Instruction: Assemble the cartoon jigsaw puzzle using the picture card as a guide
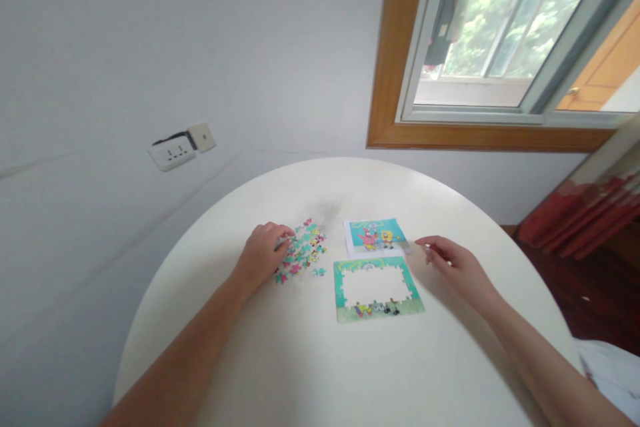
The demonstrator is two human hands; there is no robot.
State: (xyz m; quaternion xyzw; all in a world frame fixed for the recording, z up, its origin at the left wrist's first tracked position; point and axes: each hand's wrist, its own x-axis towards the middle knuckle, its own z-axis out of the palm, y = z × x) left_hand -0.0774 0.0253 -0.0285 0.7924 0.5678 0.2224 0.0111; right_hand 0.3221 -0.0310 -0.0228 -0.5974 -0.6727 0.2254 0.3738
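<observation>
My left hand point(264, 252) rests on the round white table point(320, 360) with its fingers curled at the edge of a heap of loose puzzle pieces point(304, 252); what they pinch is too small to make out. A jigsaw frame point(377, 287) with its border filled and a blank white middle lies near the table's centre. Just behind it sits a cartoon reference picture point(375, 235). My right hand point(450, 263) lies to the right of the frame and picture, fingers loosely bent, holding nothing.
A grey wall with a power socket point(176, 150) stands behind the table. A wood-framed window point(500, 47) is at the upper right. Red fabric point(585, 213) lies on the floor to the right.
</observation>
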